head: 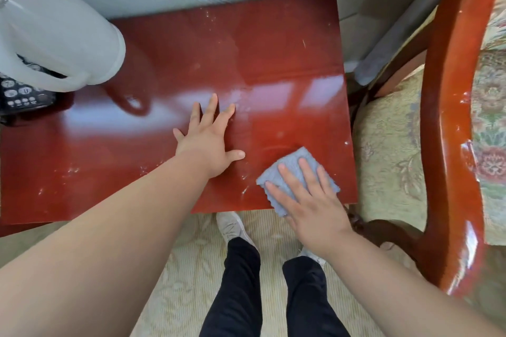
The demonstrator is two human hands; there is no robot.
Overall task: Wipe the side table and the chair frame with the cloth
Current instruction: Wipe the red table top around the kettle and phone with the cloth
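Note:
The glossy red-brown side table (246, 57) fills the middle of the view, with pale smears and specks on its top. My right hand (309, 200) lies flat, fingers spread, pressing a folded blue-grey cloth (294, 163) onto the table's front right corner. My left hand (210, 137) rests flat on the tabletop near the middle, fingers apart, holding nothing. The chair's curved red-brown wooden frame (449, 117) stands to the right of the table, apart from both hands.
A white lamp shade (60, 33) overhangs the table's back left, above a black telephone (22, 98). The chair's floral seat cushion (388, 145) lies beside the table's right edge. My legs and shoes stand on pale carpet (178, 268) below. A grey wall is behind.

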